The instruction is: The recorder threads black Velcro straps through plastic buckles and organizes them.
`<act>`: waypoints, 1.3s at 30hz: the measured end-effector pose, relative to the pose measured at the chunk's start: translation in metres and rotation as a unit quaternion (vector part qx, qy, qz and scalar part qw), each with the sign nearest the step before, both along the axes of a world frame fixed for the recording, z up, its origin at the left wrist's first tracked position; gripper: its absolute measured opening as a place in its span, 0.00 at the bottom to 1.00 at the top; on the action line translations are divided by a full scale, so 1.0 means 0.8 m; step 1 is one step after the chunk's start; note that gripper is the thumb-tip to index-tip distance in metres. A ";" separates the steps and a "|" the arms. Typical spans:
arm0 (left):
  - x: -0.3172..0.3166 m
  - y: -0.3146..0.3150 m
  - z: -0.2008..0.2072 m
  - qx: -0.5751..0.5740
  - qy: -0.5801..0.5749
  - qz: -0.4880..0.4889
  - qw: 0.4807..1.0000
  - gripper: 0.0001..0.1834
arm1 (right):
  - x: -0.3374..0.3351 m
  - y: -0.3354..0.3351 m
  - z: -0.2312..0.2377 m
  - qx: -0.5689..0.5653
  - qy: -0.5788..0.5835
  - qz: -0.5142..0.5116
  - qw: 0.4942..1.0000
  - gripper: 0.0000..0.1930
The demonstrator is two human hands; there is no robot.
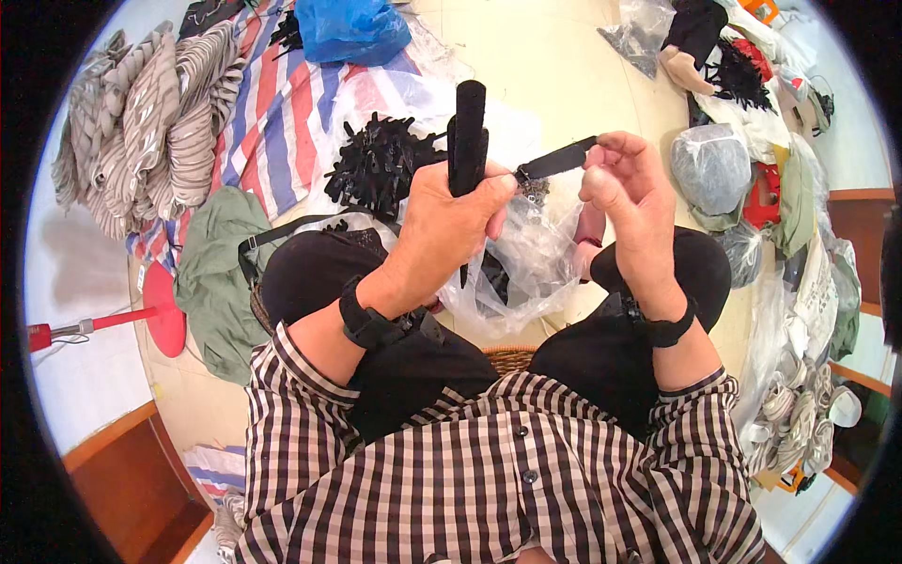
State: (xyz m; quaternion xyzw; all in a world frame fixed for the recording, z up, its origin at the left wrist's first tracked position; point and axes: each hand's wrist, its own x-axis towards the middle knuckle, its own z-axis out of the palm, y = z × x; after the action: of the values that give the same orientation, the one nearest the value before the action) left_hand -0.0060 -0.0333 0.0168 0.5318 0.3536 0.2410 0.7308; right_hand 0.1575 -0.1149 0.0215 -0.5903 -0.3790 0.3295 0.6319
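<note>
My left hand (437, 230) is closed around a few black fabric straps (467, 141) that stand upright out of the fist. From its thumb and forefinger another black strap (559, 162) stretches across to my right hand (641, 211), whose fingertips pinch the far end. A small dark patterned piece shows at the strap's end by my left thumb, too small to make out. Below the hands, between my knees, sits a clear plastic bag (531, 273) with dark pieces inside. Left of my left hand lies a heap of black straps (376, 164) on clear plastic.
Grey striped bundles (150, 122) rest on a striped sheet (272, 122) at far left, near a blue plastic bag (352, 33). A green cloth bag (221, 282) lies by my left knee. Bagged goods (711, 169) and shoe-like striped items (799, 418) line the right side.
</note>
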 end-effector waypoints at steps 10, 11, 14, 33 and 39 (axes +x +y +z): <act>0.007 -0.004 -0.006 0.043 -0.019 0.003 0.999 0.06 | -0.017 -0.003 -0.030 -0.058 -0.173 0.081 0.980 0.05; 0.008 -0.005 -0.005 0.044 -0.021 0.010 0.999 0.06 | -0.021 -0.003 -0.031 -0.016 -0.213 0.074 0.974 0.05; 0.009 -0.006 -0.012 0.095 -0.015 0.015 0.995 0.06 | -0.016 0.002 -0.024 -0.042 -0.167 0.062 0.983 0.07; 0.013 -0.013 -0.036 0.122 0.013 0.018 0.992 0.08 | -0.006 0.011 -0.024 -0.120 -0.162 0.052 0.978 0.08; 0.014 -0.012 -0.014 0.101 0.034 -0.013 0.994 0.09 | -0.007 0.006 -0.035 -0.035 -0.330 0.035 0.943 0.06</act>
State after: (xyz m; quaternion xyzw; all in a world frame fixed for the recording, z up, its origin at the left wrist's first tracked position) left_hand 0.0049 -0.0430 0.0052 0.6155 0.3446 0.2479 0.6640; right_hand 0.1516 -0.1105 -0.0063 -0.6739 -0.5749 0.1510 0.4389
